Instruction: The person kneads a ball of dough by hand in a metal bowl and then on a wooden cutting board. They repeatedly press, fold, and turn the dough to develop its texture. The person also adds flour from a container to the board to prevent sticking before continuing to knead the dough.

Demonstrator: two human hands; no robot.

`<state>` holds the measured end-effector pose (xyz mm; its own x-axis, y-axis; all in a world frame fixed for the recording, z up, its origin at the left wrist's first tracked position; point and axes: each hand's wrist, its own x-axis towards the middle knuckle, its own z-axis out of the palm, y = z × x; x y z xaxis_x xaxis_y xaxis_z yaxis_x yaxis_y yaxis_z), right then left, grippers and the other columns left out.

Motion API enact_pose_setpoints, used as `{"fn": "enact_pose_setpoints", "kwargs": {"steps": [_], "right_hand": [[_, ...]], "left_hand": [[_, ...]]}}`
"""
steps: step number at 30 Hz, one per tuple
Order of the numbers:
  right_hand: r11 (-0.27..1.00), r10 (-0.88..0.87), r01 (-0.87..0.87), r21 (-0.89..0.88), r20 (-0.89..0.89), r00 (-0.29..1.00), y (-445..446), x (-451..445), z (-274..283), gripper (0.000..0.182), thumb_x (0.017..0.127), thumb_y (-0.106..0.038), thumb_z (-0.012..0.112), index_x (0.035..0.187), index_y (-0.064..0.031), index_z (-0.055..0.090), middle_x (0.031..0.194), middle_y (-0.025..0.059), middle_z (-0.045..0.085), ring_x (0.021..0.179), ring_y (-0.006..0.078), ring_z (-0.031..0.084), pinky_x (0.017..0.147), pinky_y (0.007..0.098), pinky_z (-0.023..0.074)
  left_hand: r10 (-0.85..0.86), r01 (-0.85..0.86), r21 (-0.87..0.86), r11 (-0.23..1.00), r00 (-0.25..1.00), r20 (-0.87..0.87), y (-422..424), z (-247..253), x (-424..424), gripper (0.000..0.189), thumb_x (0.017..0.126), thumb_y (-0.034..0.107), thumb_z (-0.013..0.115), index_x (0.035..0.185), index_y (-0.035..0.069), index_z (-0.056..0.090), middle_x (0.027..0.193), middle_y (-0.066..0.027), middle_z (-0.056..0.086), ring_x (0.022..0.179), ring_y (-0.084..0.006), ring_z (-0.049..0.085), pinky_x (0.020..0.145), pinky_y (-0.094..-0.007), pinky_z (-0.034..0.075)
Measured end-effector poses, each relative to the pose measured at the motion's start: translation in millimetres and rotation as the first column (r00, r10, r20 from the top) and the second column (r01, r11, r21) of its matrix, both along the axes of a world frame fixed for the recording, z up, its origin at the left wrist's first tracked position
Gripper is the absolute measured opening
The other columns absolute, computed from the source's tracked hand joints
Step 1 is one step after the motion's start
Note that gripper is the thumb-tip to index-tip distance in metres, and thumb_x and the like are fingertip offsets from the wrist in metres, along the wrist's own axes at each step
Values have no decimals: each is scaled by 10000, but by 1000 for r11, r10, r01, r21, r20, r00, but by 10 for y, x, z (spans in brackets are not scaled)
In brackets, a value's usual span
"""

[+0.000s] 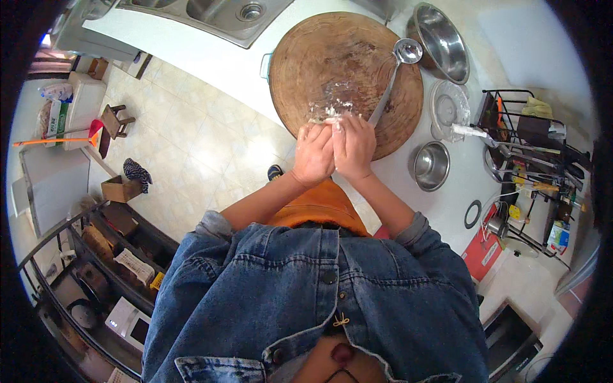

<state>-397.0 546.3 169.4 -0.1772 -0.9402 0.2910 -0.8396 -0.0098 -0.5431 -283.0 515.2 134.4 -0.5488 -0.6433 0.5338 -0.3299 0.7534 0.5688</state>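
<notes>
Side by side at the near edge of a round wooden board (pixel 316 67), my left hand (pixel 313 153) and my right hand (pixel 353 146) have their fingers curled forward. Pale, dough-like bits (pixel 342 103) lie on the wood just beyond the fingertips, and white residue sticks to the fingers. What is under the fingers is mostly hidden, so a grip cannot be made out. A metal ladle (pixel 387 91) rests on the board, its bowl at the far right edge and its handle end beside my right hand.
Right of the board are a large steel bowl (pixel 443 45), a clear glass dish (pixel 448 111), a small steel bowl (pixel 431 166) and a black wire rack (pixel 507 90) with utensils. A steel sink (pixel 215 16) is at the far left. A wooden stool (pixel 112 122) stands on the floor.
</notes>
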Motion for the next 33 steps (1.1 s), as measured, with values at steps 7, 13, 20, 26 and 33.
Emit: {"fn": "enact_pose_setpoints", "kwargs": {"steps": [7,13,20,26,33], "right_hand": [[994,-24,34,-107,94,995,-102,-97,-352,207,854,-189,424,890,-37,560,881,115,546,841,314,509,799,438,352],[995,-84,92,-23,230,970,-362,-290,-443,227,900,-175,373,881,-32,547,881,150,550,835,344,502,758,436,352],[966,-258,234,114,313,914,-636,-435,-511,334,941,-251,353,912,-16,588,942,180,605,886,381,547,758,484,409],[977,-105,-79,199,767,633,-832,-801,-834,444,958,-402,391,1136,-49,594,1109,165,606,1056,330,557,913,378,417],[863,172,-162,479,23,985,-616,-561,-155,382,875,-388,538,1009,-47,648,1084,164,603,1021,362,538,898,437,419]], "left_hand": [[-71,71,27,997,997,-15,-187,-203,-62,265,719,184,570,955,64,583,933,-78,558,838,-257,528,749,-430,367],[-125,121,92,988,991,40,-562,-164,-323,265,738,190,568,969,62,593,898,-75,555,777,-256,505,707,-412,359],[-174,132,186,974,957,230,-854,-153,-480,258,821,175,543,1038,45,594,1014,-115,573,961,-298,531,811,-423,401],[-38,343,727,594,915,-401,-1060,-273,-290,348,912,131,498,1247,45,524,1246,-120,504,1189,-259,460,1016,-358,342],[182,240,901,362,930,-321,-845,-62,-41,352,962,240,452,1219,25,561,1160,-106,584,1068,-182,526,942,-289,392]]}}
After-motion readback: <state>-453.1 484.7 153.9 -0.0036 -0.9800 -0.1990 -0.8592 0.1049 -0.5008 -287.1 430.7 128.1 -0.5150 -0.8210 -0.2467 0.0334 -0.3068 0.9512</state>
